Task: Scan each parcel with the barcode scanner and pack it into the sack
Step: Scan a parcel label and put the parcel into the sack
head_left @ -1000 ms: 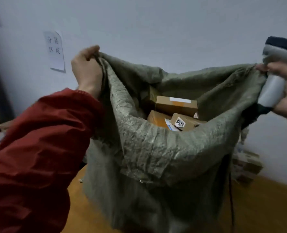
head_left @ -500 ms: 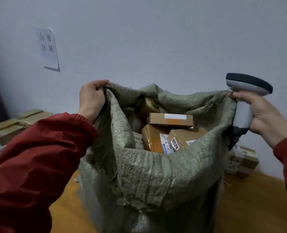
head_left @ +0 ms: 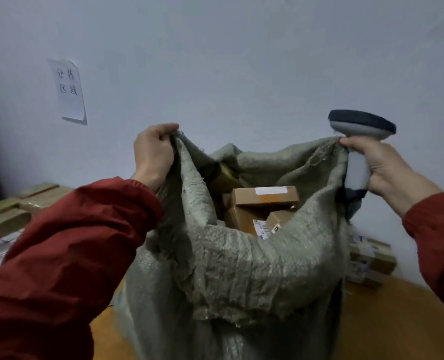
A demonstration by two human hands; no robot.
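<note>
- The left hand (head_left: pixel 154 152), arm raised in a red sleeve (head_left: pixel 67 250), has its fingers curled tight on the left rim of the sack (head_left: pixel 254 268).
- The right hand (head_left: pixel 387 167) wraps the handle of the barcode scanner (head_left: pixel 356 167), held head-up, and its fingertip pins the sack's right rim.
- The grey-green woven sack stands on the table, its mouth held wide.
- Brown cardboard parcels (head_left: pixel 265 196) with labels lie inside.
- The wooden table (head_left: pixel 384 320) meets a pale wall bearing a paper sign (head_left: pixel 68 90).
- More boxes (head_left: pixel 371 258) sit beside the sack, others (head_left: pixel 7 216) far left.
</note>
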